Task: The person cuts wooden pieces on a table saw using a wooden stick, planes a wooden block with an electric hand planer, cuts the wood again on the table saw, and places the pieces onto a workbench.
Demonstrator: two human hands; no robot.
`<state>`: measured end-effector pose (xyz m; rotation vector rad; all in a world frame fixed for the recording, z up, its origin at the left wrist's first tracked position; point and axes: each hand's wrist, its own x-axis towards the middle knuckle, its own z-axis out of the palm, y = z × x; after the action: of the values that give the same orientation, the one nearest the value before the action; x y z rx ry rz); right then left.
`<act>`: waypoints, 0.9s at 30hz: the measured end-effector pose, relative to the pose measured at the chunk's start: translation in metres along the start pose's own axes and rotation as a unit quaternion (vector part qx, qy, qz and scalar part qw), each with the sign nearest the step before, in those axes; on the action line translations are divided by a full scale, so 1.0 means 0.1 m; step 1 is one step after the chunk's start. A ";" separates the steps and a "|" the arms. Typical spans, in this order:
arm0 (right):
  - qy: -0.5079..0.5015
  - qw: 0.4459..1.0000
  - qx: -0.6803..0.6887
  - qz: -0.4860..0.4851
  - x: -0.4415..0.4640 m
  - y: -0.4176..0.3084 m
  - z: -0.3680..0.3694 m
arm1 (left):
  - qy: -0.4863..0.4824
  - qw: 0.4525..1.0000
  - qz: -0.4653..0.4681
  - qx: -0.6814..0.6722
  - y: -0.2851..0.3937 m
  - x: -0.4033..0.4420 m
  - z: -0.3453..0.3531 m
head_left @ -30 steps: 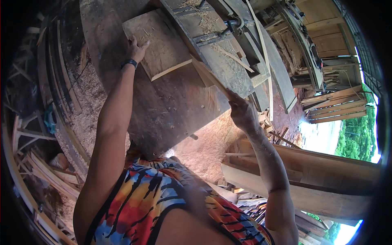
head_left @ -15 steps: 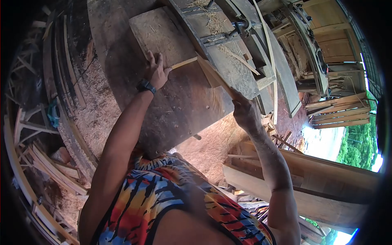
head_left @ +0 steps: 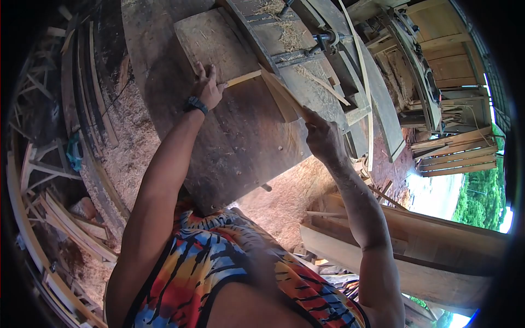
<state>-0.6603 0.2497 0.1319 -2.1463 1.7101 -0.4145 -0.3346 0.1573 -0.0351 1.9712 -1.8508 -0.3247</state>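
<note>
A flat wooden board (head_left: 216, 41) lies on the dark worktable (head_left: 240, 142), alongside a long straight fence (head_left: 249, 33). On its near left edge rests my left hand (head_left: 208, 90), fingers stretched out and apart, a watch on the wrist. My right hand (head_left: 324, 136) is closed round the near end of a thin wooden strip (head_left: 284, 94). The strip runs along the fence, and its far end meets the board's near right corner. Part of the strip's end is hidden by my fingers.
A metal clamp (head_left: 322, 41) sits beyond the fence, among shavings (head_left: 290, 35) and a loose sliver of wood (head_left: 325, 86). Wood shavings cover the floor (head_left: 279, 202). Long planks (head_left: 404, 240) stand at the right, and curved timber pieces (head_left: 71, 227) lie at the left.
Both hands have moved slightly forward, away from my body. The board and the strip have shifted a little the same way along the fence.
</note>
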 end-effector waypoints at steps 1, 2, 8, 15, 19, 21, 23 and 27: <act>0.006 1.000 0.003 -0.009 0.03 0.03 0.03 | 0.000 1.000 -0.001 0.003 -0.01 0.02 0.00; 0.005 1.000 -0.004 -0.004 0.05 0.05 0.06 | 0.000 1.000 -0.002 0.005 -0.02 0.04 0.00; 0.001 1.000 -0.010 0.014 0.18 -0.05 0.11 | -0.014 1.000 -0.012 0.005 -0.10 0.18 -0.04; 0.005 1.000 0.007 0.000 0.44 -0.10 0.18 | 0.002 0.999 -0.037 -0.019 -0.21 0.40 -0.03; 0.011 1.000 0.008 0.002 0.68 -0.18 0.20 | 0.005 0.999 -0.042 -0.021 -0.34 0.59 -0.05; 0.000 1.000 -0.007 0.012 0.92 -0.26 0.25 | 0.003 0.999 -0.046 -0.016 -0.40 0.71 -0.06; -0.008 1.000 -0.021 0.017 1.19 -0.39 0.29 | 0.000 0.999 -0.052 -0.010 -0.46 0.81 -0.10; -0.019 0.999 -0.049 0.012 1.94 -0.68 0.33 | -0.013 0.998 -0.054 -0.020 -0.63 1.09 -0.22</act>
<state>-0.5436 0.0772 0.1335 -2.1859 1.7668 -0.2861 -0.2593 0.0545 -0.0315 2.0530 -1.7431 -0.4177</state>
